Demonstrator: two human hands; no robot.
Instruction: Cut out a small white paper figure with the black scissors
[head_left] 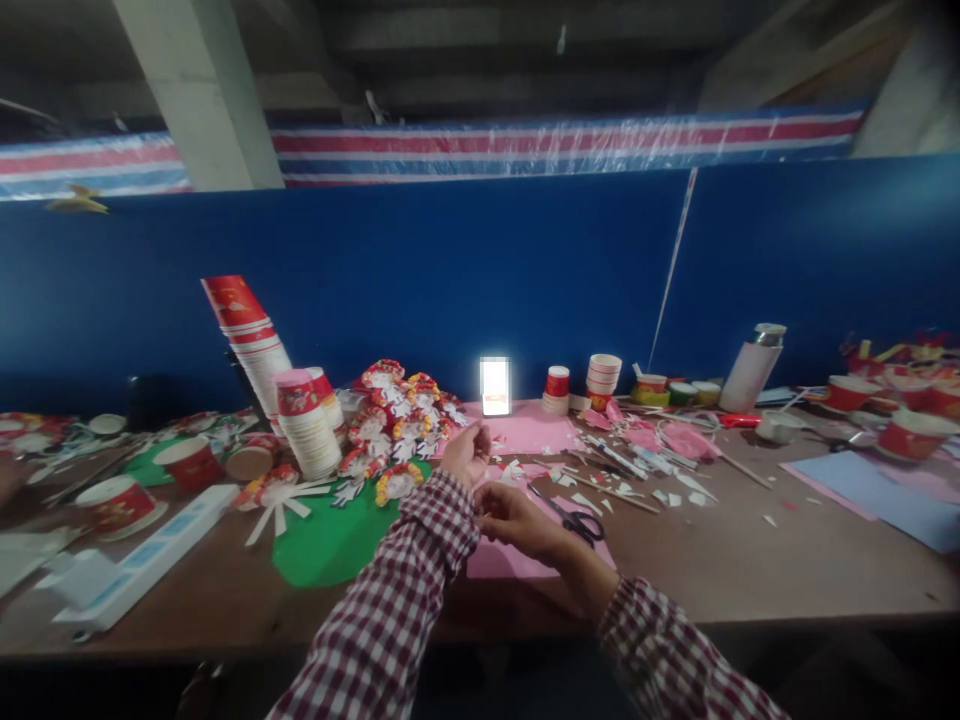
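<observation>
My left hand [466, 455] reaches forward over pink paper [525, 434], its fingers curled in; whatever may be inside them is hidden. Just below and to the right, my right hand [521, 520] has thumb and fingers pinched together at the checked cuff [457, 510] of my left sleeve. Dark-handled scissors [583, 525] lie on a second pink sheet [517, 562], right beside my right hand. To the left, a pile of red, white and yellow paper figures [401, 420] rests near a green sheet [330, 540].
Stacked paper cups [255, 350] lean at the left, near a white power strip [154, 560]. A lit phone [495, 388] stands against the blue partition [420, 270]. Paper scraps and pens [619, 460] lie right of centre. A thermos [752, 370] and blue paper [874, 490] are farther right.
</observation>
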